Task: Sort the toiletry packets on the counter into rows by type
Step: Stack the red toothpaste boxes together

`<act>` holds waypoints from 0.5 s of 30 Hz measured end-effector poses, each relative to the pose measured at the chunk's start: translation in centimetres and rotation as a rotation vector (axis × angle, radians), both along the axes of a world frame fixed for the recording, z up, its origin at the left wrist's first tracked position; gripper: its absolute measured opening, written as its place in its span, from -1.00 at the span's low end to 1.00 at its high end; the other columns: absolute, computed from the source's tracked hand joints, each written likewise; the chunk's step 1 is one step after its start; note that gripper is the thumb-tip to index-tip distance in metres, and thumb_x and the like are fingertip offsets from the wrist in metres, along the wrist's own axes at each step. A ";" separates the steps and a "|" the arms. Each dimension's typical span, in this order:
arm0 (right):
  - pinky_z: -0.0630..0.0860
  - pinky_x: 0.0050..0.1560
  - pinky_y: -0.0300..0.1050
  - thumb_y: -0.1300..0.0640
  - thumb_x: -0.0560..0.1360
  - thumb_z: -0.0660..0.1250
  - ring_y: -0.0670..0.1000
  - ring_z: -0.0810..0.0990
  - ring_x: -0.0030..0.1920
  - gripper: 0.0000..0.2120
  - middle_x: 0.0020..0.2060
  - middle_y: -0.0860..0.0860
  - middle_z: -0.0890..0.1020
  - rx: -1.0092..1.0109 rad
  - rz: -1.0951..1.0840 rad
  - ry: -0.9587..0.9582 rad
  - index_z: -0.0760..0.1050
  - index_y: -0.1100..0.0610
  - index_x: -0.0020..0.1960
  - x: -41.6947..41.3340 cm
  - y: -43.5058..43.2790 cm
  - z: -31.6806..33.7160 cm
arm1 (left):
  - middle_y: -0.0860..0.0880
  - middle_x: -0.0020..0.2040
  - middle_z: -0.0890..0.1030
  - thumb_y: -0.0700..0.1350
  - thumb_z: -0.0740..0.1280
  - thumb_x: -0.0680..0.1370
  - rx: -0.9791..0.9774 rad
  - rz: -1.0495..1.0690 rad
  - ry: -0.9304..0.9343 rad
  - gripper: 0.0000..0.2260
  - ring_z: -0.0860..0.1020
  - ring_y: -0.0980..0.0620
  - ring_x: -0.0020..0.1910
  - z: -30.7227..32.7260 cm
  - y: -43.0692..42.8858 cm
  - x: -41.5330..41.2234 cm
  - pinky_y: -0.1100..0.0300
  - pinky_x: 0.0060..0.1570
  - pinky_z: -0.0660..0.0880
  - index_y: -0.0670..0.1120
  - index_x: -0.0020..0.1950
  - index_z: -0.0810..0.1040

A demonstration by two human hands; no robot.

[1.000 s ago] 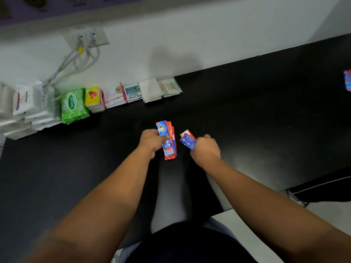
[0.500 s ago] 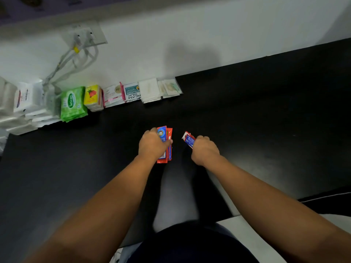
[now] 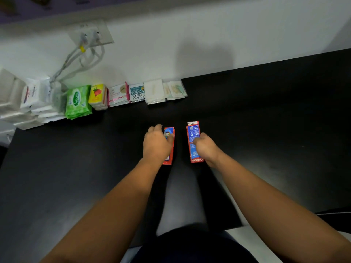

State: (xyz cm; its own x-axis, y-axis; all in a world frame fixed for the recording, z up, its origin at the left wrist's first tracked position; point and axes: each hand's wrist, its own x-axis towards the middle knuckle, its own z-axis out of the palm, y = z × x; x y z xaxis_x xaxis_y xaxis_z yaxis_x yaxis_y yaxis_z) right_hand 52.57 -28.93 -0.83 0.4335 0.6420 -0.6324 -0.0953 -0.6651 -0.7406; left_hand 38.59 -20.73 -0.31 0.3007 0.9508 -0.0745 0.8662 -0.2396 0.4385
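My left hand (image 3: 156, 144) grips a small stack of red and blue toothpaste sachets (image 3: 169, 147) at the middle of the black counter (image 3: 266, 120); the hand hides most of the stack. Just to the right, my right hand (image 3: 204, 147) holds a single red and blue toothpaste sachet (image 3: 193, 135), which lies lengthwise with its blue back side up. A narrow gap separates the stack and the single sachet. Along the wall stands a row of sorted packets: green wipes (image 3: 77, 101), yellow packets (image 3: 97, 94), pink-edged sachets (image 3: 117, 93), a teal shampoo sachet (image 3: 137, 92), white sachets (image 3: 153, 91) and pale sachets (image 3: 176, 90).
White tissue packs (image 3: 28, 99) pile up at the far left under a wall socket (image 3: 91, 33) with grey cables. The counter's front edge runs close to my body, and a white floor shows at the lower right.
Both hands moved slightly forward. The right hand turned its sachet from tilted to lengthwise on the counter. The left hand lowered its stack and covers more of it.
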 end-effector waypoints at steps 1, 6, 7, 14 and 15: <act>0.58 0.11 0.15 0.15 0.59 0.18 0.14 0.61 0.04 -0.77 0.10 0.19 0.58 0.020 -0.006 0.032 0.38 0.14 0.24 -0.3 0.2 -0.1 | -0.14 0.24 0.55 0.03 0.36 0.58 0.023 0.018 -0.074 -0.57 0.55 -0.09 0.20 0.2 0.0 -0.5 0.06 0.13 0.52 -0.14 0.39 0.47; 0.45 -0.22 -0.16 0.17 0.59 0.26 -0.02 0.56 -0.08 -0.76 0.07 0.11 0.58 0.014 0.205 -0.218 0.41 0.17 0.24 -1.7 1.3 -0.8 | -0.09 0.17 0.64 -0.03 0.38 0.58 -0.092 0.104 -0.144 -0.68 0.61 0.02 0.13 -0.7 -0.1 -3.3 0.24 0.01 0.48 -0.13 0.30 0.57; 0.44 -0.18 -0.15 0.17 0.57 0.30 0.03 0.58 -0.03 -0.74 0.10 0.12 0.59 -0.012 0.249 -0.304 0.44 0.19 0.24 -1.8 1.5 -0.9 | -0.10 0.20 0.63 -0.03 0.40 0.57 -0.144 0.099 -0.129 -0.65 0.60 0.01 0.15 -1.0 -0.1 -3.7 0.22 0.06 0.48 -0.12 0.33 0.55; 0.54 0.00 -0.06 0.03 0.53 0.40 0.08 0.61 0.11 -0.63 0.15 0.10 0.59 -0.126 0.399 -0.661 0.47 0.15 0.26 -2.5 2.3 -0.5 | 0.06 0.43 0.38 0.14 0.62 0.24 -0.258 -0.330 -0.102 0.00 0.29 0.07 0.34 -2.6 -0.5 -6.5 0.03 0.34 0.35 0.15 0.55 0.15; 0.53 0.02 -0.06 -0.01 0.54 0.38 0.07 0.59 0.12 -0.62 0.16 0.10 0.57 -0.114 0.420 -0.733 0.46 0.15 0.27 -2.5 2.0 -0.6 | 0.07 0.48 0.33 0.16 0.62 0.23 -0.220 -0.385 -0.056 0.03 0.24 0.06 0.39 -2.9 -0.4 -6.8 0.01 0.38 0.30 0.16 0.56 0.11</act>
